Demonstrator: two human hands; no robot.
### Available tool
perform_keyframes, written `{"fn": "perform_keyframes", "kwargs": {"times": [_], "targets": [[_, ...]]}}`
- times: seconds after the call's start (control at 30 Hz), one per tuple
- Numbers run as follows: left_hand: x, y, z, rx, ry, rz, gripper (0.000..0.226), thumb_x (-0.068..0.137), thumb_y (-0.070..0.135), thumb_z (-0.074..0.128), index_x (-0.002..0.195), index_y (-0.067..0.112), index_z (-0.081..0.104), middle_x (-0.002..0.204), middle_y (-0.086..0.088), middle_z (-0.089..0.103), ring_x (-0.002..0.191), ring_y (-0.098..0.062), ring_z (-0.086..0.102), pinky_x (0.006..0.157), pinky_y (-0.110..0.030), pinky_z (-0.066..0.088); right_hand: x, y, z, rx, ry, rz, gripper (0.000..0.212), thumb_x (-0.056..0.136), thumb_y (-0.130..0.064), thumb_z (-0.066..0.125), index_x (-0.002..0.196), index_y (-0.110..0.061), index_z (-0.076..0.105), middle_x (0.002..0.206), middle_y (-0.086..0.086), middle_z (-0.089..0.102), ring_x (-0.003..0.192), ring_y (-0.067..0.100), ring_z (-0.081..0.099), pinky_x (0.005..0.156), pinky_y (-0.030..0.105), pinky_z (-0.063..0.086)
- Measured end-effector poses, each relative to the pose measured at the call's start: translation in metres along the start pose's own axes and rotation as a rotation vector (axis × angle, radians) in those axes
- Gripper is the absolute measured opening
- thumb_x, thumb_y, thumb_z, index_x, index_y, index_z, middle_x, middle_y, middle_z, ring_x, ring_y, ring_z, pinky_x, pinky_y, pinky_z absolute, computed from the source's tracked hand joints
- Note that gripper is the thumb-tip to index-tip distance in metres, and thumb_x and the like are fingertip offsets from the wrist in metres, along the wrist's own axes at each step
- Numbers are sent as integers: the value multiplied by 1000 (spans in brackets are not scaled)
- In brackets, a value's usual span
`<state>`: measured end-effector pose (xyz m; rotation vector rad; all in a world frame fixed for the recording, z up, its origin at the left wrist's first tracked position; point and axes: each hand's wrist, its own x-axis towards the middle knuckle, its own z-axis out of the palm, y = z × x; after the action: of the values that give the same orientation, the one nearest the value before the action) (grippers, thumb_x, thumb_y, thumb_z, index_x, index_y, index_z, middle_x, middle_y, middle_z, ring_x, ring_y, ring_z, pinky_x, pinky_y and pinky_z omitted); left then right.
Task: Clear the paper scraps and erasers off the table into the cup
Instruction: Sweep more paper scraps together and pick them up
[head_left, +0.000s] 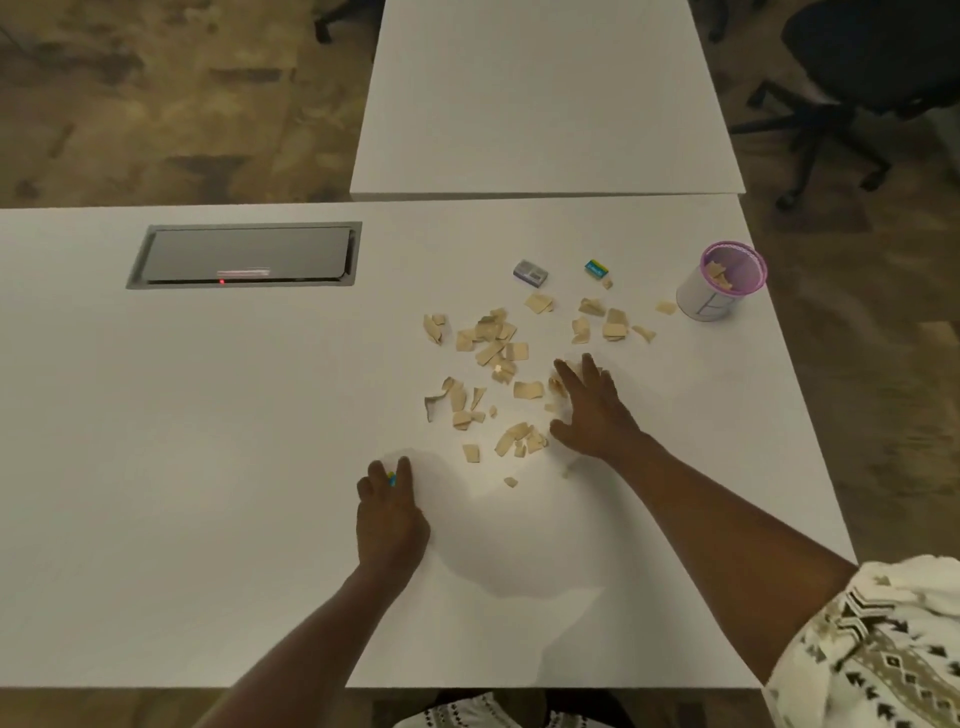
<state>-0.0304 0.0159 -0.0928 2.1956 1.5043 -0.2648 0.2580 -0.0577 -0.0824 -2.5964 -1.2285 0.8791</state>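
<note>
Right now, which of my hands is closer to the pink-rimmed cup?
Right. Your right hand rests spread on the paper scraps, left of the cup and nearer you. Your left hand, pinching a small eraser, is farther left and even nearer you.

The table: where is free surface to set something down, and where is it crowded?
Free: the wide stretch left of the left hand, below the grey hatch; also the near edge between both arms. Crowded: the paper scraps from the right hand up to the grey eraser, blue eraser and cup.
</note>
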Motion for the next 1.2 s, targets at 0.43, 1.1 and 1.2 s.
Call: {"fn": "perform_keyframes", "kwargs": {"times": [0.43,1.1,1.2], "targets": [[31,51,-6,35,95,314,32,91,8,47,121,9,58,110,-15,54,91,-34,54,67,-40,52,-11,-30,37,-234,-122,-167,84,92,-42,62,157,-36,9,167,11,0,152,45,-1,113,51,34],[54,74,-8,44,19,413,28,99,13,42,125,8,51,121,-13,51,98,-32,56,75,-43,54,-24,-21,34,-269,179,-258,28,97,-3,40,117,-15,55,119,6,55,105,25,53,71,31,44],[54,79,-11,-6,40,411,24,96,7,44,118,5,54,110,-13,56,89,-32,57,69,-42,52,-24,-17,27,50,278,-146,16,96,-5,50,105,-9,63,103,9,62,91,26,58,70,32,46]]}}
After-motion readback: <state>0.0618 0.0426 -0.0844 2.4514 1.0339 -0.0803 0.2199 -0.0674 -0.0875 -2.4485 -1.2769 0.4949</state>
